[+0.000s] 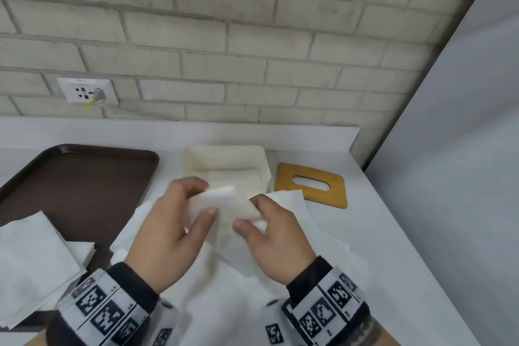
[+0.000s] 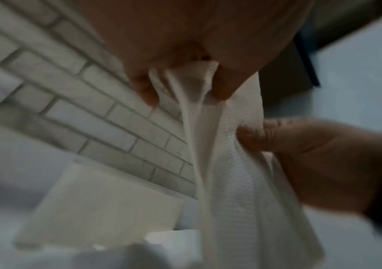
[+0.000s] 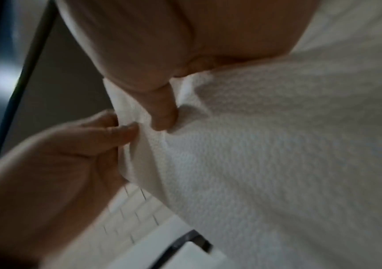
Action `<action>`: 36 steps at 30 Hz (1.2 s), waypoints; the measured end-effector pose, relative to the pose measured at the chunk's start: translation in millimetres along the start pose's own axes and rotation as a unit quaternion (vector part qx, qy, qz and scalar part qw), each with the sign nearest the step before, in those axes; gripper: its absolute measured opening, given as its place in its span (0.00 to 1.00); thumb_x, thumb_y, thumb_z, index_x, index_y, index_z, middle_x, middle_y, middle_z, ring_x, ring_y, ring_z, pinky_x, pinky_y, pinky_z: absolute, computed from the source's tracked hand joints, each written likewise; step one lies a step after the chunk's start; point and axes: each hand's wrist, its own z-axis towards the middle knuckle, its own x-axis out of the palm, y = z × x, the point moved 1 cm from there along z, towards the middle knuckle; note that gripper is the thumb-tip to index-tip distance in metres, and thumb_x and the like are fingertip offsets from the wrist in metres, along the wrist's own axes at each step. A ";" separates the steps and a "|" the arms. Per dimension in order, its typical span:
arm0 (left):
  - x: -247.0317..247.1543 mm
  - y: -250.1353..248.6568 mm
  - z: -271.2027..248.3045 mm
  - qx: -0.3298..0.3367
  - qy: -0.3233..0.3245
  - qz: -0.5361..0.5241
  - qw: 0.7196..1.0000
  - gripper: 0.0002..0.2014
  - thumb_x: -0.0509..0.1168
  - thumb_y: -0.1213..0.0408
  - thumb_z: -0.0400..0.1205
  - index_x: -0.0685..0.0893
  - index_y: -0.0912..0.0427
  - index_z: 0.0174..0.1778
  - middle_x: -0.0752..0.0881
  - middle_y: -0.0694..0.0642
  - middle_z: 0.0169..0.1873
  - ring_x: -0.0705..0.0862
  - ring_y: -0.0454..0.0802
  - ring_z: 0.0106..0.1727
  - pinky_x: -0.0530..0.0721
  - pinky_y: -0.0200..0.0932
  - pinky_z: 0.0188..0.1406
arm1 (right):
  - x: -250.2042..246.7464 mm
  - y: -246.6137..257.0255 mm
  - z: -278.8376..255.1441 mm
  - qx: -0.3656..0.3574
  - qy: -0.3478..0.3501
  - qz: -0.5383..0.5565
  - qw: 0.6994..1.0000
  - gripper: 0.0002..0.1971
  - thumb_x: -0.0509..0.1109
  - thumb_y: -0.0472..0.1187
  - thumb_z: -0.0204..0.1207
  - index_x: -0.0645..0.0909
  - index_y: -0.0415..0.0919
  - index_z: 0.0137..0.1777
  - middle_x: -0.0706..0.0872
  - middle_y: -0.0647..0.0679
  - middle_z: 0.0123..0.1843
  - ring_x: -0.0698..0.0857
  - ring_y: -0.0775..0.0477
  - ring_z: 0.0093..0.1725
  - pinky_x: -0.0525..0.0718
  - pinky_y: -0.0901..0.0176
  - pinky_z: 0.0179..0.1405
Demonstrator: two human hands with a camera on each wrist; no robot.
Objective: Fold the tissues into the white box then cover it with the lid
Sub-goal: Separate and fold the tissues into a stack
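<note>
Both hands hold one folded white tissue [image 1: 224,203] above the counter, just in front of the white box [image 1: 193,161]. My left hand [image 1: 174,222] pinches its left edge between thumb and fingers; in the left wrist view the tissue [image 2: 235,172] hangs from those fingers. My right hand [image 1: 272,236] pinches its right end, and the right wrist view shows the embossed tissue [image 3: 265,154] filling the frame. The open box holds folded tissues [image 1: 236,175]. The wooden lid [image 1: 311,184] with an oval slot lies flat to the right of the box.
A dark brown tray [image 1: 75,185] lies at the left with a stack of tissues [image 1: 33,267] on its near corner. More loose tissues [image 1: 224,289] are spread on the white counter under my hands. A brick wall with a socket [image 1: 87,90] stands behind; a grey panel is at the right.
</note>
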 end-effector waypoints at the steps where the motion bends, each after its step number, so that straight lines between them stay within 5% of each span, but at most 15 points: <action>1: 1.1 1.2 -0.5 -0.059 -0.041 -0.064 0.995 0.22 0.72 0.54 0.76 0.73 0.41 0.63 0.82 0.32 0.58 0.84 0.33 0.56 0.79 0.26 0.55 | 0.4 0.5 0.2 0.026 -0.015 0.047 0.998 0.06 0.73 0.47 0.79 0.82 0.51 0.54 0.90 0.57 0.49 0.87 0.59 0.49 0.86 0.51 0.55; 5: 16.7 2.2 -9.8 -0.302 0.022 -0.384 0.872 0.41 0.87 0.46 0.64 0.79 0.51 0.72 0.92 0.58 0.60 0.92 0.58 0.60 0.92 0.49 0.53 | 10.8 -3.5 3.2 0.103 -0.018 0.199 0.974 0.08 0.76 0.44 0.77 0.86 0.48 0.55 0.93 0.53 0.51 0.92 0.53 0.50 0.89 0.45 0.56; 7: 25.5 0.0 -17.0 -0.349 0.054 -0.424 0.834 0.28 0.77 0.49 0.76 0.85 0.61 0.68 0.92 0.64 0.58 0.91 0.66 0.60 0.89 0.60 0.58 | 19.2 -9.5 3.6 0.127 0.014 0.203 0.971 0.12 0.78 0.48 0.74 0.86 0.46 0.55 0.93 0.51 0.51 0.92 0.49 0.51 0.90 0.43 0.56; 10: 30.1 6.2 -21.9 -0.381 0.026 -0.379 0.843 0.16 0.65 0.60 0.84 0.87 0.63 0.64 0.94 0.63 0.54 0.93 0.64 0.55 0.87 0.59 0.59 | 9.9 -25.3 13.8 0.159 0.034 0.199 0.967 0.15 0.80 0.49 0.71 0.86 0.42 0.52 0.93 0.48 0.49 0.92 0.47 0.48 0.90 0.56 0.48; 12: 26.9 14.7 -20.7 -0.384 0.003 -0.364 0.848 0.13 0.64 0.62 0.87 0.87 0.62 0.63 0.94 0.62 0.52 0.94 0.62 0.52 0.87 0.57 0.55 | -13.6 -48.1 33.4 0.189 -0.027 0.141 0.972 0.08 0.76 0.48 0.77 0.85 0.46 0.51 0.91 0.52 0.50 0.90 0.50 0.49 0.84 0.65 0.44; 15: 20.5 24.3 -19.4 -0.390 -0.018 -0.352 0.851 0.11 0.63 0.62 0.88 0.87 0.59 0.62 0.95 0.60 0.52 0.94 0.59 0.51 0.87 0.56 0.54 | -51.7 -101.1 68.7 0.256 -0.058 -0.100 0.960 0.15 0.69 0.53 0.81 0.83 0.46 0.62 0.87 0.50 0.61 0.85 0.46 0.62 0.81 0.58 0.60; 17: 18.1 26.4 -18.5 -0.390 -0.024 -0.350 0.851 0.11 0.63 0.62 0.89 0.87 0.58 0.63 0.95 0.59 0.53 0.94 0.59 0.52 0.87 0.56 0.56 | -59.4 -134.7 83.0 0.317 0.010 -0.214 0.924 0.24 0.69 0.58 0.79 0.82 0.40 0.65 0.87 0.46 0.58 0.86 0.43 0.55 0.82 0.56 0.53; 19: 17.5 27.3 -18.3 -0.391 -0.029 -0.349 0.851 0.11 0.63 0.63 0.89 0.87 0.59 0.63 0.95 0.58 0.53 0.94 0.58 0.52 0.87 0.56 0.57 | -57.2 -154.7 89.3 0.357 0.054 -0.243 0.900 0.24 0.71 0.61 0.75 0.81 0.39 0.57 0.85 0.48 0.46 0.84 0.46 0.42 0.79 0.57 0.38; 21: 17.5 27.6 -19.4 -0.391 -0.029 -0.348 0.852 0.11 0.63 0.63 0.89 0.87 0.59 0.63 0.95 0.58 0.53 0.94 0.58 0.52 0.87 0.56 0.57 | -55.0 -163.2 93.8 0.360 0.078 -0.265 0.891 0.23 0.70 0.60 0.76 0.81 0.38 0.55 0.87 0.46 0.47 0.86 0.45 0.45 0.78 0.58 0.37; 25: 15.3 29.7 -23.3 -0.392 -0.028 -0.347 0.852 0.11 0.63 0.64 0.89 0.87 0.59 0.63 0.95 0.58 0.53 0.94 0.57 0.51 0.87 0.55 0.55 | -52.9 -162.6 96.0 0.322 0.062 -0.291 0.899 0.21 0.67 0.49 0.82 0.81 0.36 0.68 0.85 0.43 0.69 0.84 0.40 0.66 0.82 0.54 0.63; 27: 14.3 31.4 -25.3 -0.394 -0.027 -0.351 0.849 0.11 0.63 0.64 0.90 0.87 0.58 0.63 0.95 0.58 0.52 0.94 0.56 0.49 0.87 0.55 0.54 | -56.3 -151.7 90.9 0.304 0.049 -0.284 0.908 0.20 0.65 0.46 0.84 0.78 0.37 0.71 0.82 0.42 0.72 0.81 0.39 0.70 0.79 0.52 0.69; 30: 14.9 35.3 -26.8 -0.400 -0.029 -0.352 0.846 0.10 0.62 0.64 0.90 0.87 0.58 0.63 0.95 0.59 0.53 0.94 0.56 0.50 0.87 0.55 0.54 | -70.6 -126.5 81.4 0.259 -0.019 -0.205 0.944 0.09 0.65 0.45 0.84 0.79 0.43 0.60 0.85 0.44 0.57 0.84 0.39 0.62 0.80 0.54 0.60; 34: 23.3 36.2 -24.3 -0.403 -0.032 -0.365 0.839 0.10 0.61 0.65 0.91 0.85 0.54 0.64 0.94 0.58 0.54 0.93 0.61 0.54 0.88 0.58 0.55 | -84.6 -60.6 55.4 0.100 -0.101 -0.057 0.988 0.03 0.69 0.40 0.83 0.78 0.48 0.48 0.88 0.56 0.42 0.84 0.65 0.38 0.76 0.74 0.38; 36: 30.3 31.8 -21.5 -0.404 -0.033 -0.377 0.833 0.10 0.61 0.64 0.91 0.84 0.51 0.64 0.94 0.56 0.53 0.92 0.61 0.56 0.88 0.57 0.53 | -82.5 -26.1 41.5 0.037 -0.109 0.025 0.993 0.04 0.68 0.40 0.83 0.81 0.50 0.49 0.92 0.55 0.40 0.88 0.62 0.39 0.81 0.71 0.40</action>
